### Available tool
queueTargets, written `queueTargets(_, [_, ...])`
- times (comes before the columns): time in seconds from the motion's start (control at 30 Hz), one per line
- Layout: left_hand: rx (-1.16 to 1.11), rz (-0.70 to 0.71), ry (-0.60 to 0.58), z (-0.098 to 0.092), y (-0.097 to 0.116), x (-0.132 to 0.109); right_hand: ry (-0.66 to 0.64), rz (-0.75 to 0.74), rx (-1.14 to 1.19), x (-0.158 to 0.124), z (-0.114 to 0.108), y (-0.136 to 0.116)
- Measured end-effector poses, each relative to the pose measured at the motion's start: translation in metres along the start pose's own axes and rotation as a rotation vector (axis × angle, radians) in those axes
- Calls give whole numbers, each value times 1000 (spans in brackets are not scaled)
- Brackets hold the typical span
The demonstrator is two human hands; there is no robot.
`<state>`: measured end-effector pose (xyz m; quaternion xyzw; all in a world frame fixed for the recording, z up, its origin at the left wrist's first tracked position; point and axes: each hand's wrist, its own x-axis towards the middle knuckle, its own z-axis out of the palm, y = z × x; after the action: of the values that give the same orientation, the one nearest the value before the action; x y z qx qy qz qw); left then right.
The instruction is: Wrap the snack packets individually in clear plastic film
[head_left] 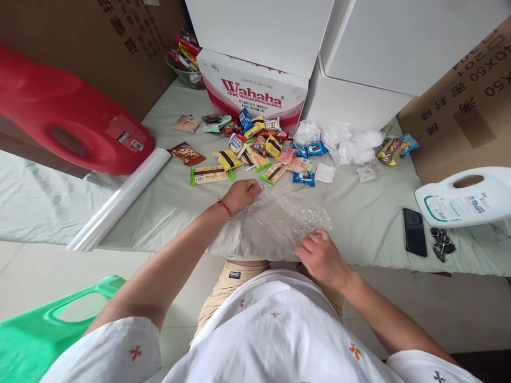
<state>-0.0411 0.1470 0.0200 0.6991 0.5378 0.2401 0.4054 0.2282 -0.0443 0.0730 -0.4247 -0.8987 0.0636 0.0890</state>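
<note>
A clear plastic bag [285,215] lies on the pale green cloth [167,207] at the table's near edge. My left hand [241,194], with a red cord on its wrist, pinches the bag's far left corner. The fingers of my right hand [321,258] are curled over the bag's near right edge. Just beyond the bag lies a heap of small wrapped snacks [255,149] in many colours.
A clear film roll [120,199] and a red jug [67,114] lie at left. A Wahaha carton [251,90] and white boxes stand behind. Crumpled clear bags [347,143] lie at right, with a white jug [467,199], a black phone [414,231] and keys [442,244]. A green bag [35,330] sits lower left.
</note>
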Motion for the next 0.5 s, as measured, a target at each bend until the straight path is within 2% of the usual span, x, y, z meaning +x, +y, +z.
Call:
queueTargets(0.1, [86,19,278,-7,11,-7,8,-3,-65,6,22,-10])
queueTargets(0.2, [253,145,644,-12,47,-41,-1,21,-95,18,31,-14])
queueTargets(0.23, [303,201,709,-12,63,-56,-20,31,-98,23,32,-16])
queueTargets(0.3, [365,321,736,-8,95,-86,-77,55,-93,33,29,-22])
queueTargets(0.37, [380,428,826,-4,118,-109,-141,80,-79,42,24,-28])
queueTargets(0.43, [328,430,968,-4,124,-120,-190,96,-59,47,18,-35])
queueTargets(0.5, [218,316,1060,-10,113,-120,-223,108,-33,49,12,-39])
